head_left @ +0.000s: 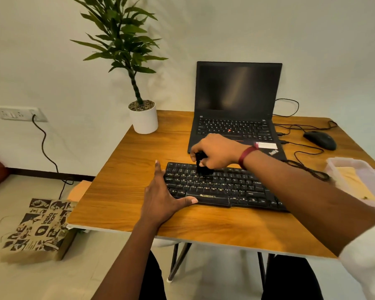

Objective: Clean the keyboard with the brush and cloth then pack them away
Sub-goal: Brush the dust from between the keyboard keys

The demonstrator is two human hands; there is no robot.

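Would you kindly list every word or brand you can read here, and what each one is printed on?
"ZEBRONICS": on the keyboard, near its front edge.
"ThinkPad": on the laptop, palm rest corner.
"insta mart": on the paper bag on the floor.
Too blurred to read: the white sticker on the laptop, and most key legends.

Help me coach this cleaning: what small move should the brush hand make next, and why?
Probably sweep the brush rightward along that key row. The right hand grips it with the bristles down on the upper-left keys of the keyboard. Most of the row stretches to the right, and the left hand braces the keyboard's left end, so it should not slide.
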